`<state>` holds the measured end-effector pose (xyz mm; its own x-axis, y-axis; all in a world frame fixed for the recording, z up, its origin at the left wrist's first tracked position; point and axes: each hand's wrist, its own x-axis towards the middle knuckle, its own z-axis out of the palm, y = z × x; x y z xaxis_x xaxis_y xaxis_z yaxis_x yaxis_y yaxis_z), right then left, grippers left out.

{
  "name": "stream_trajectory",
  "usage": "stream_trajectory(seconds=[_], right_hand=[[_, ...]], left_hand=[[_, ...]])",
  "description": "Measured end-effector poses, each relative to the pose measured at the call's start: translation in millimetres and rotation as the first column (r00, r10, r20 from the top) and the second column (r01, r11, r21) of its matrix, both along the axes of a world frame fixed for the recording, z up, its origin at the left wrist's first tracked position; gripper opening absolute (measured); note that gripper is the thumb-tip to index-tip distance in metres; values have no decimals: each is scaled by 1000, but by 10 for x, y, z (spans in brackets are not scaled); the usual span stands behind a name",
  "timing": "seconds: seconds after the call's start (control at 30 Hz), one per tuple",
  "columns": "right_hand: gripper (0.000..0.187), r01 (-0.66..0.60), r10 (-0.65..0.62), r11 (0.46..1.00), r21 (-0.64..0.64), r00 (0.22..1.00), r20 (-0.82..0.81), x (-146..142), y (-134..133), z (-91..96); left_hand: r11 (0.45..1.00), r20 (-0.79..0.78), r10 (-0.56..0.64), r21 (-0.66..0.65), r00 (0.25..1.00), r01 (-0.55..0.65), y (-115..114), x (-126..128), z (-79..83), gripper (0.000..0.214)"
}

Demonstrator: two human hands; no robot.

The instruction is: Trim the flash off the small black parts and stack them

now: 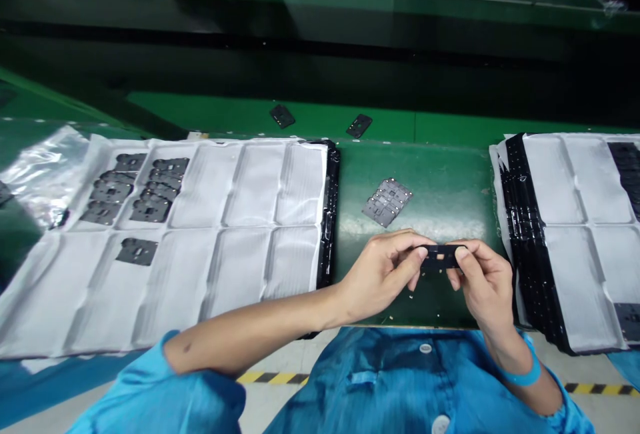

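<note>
Between my two hands, above the green table's near edge, is a flat black plastic part (440, 257) with a small rectangular opening. My left hand (385, 267) pinches its left end between thumb and fingers. At the other end my right hand (483, 277) grips it the same way, thumb on top. Just beyond the hands a grey flat part (388, 202) with cut-outs and small shiny spots lies on the table. Whether that is one piece or several side by side, I cannot tell.
On the left, a white-lined compartment tray (245, 267) carries several dark parts (160, 191). Another tray stack (560, 181) stands right, with dark parts in it. Two black parts (359, 126) lie toward the back. A clear plastic bag (47, 174) rests far left.
</note>
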<state>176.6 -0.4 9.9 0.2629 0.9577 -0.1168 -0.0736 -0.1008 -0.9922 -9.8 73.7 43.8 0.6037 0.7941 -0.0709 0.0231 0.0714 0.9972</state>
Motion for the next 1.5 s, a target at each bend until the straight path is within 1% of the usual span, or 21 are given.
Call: stream_trajectory(seconds=[0.1, 0.17, 0.23, 0.33, 0.4, 0.53, 0.63, 0.9, 1.07, 1.2, 1.37, 1.43, 1.5], right_hand=[[24, 0, 0, 1000, -12, 1000, 5, 24, 19, 9], [27, 13, -13, 999, -29, 1000, -4, 35, 47, 19], [29, -6, 3, 998, -64, 999, -43, 51, 77, 39], [24, -97, 80, 989, -113, 986, -146, 83, 93, 93], [21, -146, 120, 982, -121, 973, -195, 102, 80, 134], [20, -158, 134, 981, -110, 970, -203, 110, 29, 177], [19, -137, 118, 985, -103, 978, -170, 85, 11, 175], [19, -39, 38, 992, -120, 999, -10, 32, 17, 169], [21, 5, 0, 990, -142, 999, 35, 32, 16, 141], [24, 18, -8, 988, -155, 998, 66, -5, 6, 137], [24, 37, -16, 991, -132, 987, 157, -89, -4, 201], [24, 47, -24, 993, -112, 979, 200, -118, -3, 213], [24, 25, -1, 995, -99, 970, 241, -141, -2, 197]], left_hand=[[1000, -20, -13, 21, 1000, 14, -6, -1, 16, 27], [1000, -24, -17, 0, 1000, 17, -12, 4, 26, 27], [998, -16, -21, -61, 1000, 20, -11, 4, 34, 27], [981, -11, -47, -189, 999, 44, 7, -12, 49, 31], [965, -13, -68, -254, 998, 62, 27, -31, 64, 32], [944, -8, -94, -318, 996, 87, 61, -58, 85, 29], [938, -4, -107, -332, 994, 99, 64, -65, 85, 26], [918, -15, -137, -378, 990, 121, 21, -86, 121, 15], [894, -2, -143, -428, 990, 129, 15, -95, 117, 14], [879, -4, -130, -463, 992, 113, 17, -97, 87, 18], [891, -60, -100, -450, 993, 63, 20, -89, 26, 24], [892, -71, -114, -446, 991, 70, 26, -104, -2, 25], [899, -72, -143, -426, 987, 99, 49, -155, -36, 25]])
